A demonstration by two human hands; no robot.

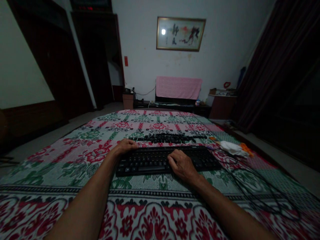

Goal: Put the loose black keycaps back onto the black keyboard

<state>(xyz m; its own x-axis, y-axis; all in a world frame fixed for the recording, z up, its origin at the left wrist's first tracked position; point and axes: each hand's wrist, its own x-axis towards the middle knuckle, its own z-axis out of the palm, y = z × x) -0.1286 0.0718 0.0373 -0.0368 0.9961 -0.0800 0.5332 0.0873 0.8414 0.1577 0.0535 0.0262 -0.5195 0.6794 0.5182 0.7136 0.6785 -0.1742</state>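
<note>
A black computer keyboard (147, 160) lies flat on a patterned cloth (155, 185), some of its upper rows looking bare of keycaps. At its far left corner, my left hand (126, 146) holds the edge with bent fingers. My right hand (181, 164) is over the keys right of the middle, its fingers curled and pressed together on the keyboard. Whatever is between those fingertips, if anything, is hidden. Just beyond the keyboard, many small black loose keycaps (167, 137) are spread in a long row.
A black cable (270, 200) loops across the cloth on the right. Near it lie a crumpled white wrapper (231, 147) and an orange item (246, 150). Beyond the cloth's far edge, a pink towel (178, 87) covers a screen on a low dark stand (172, 106).
</note>
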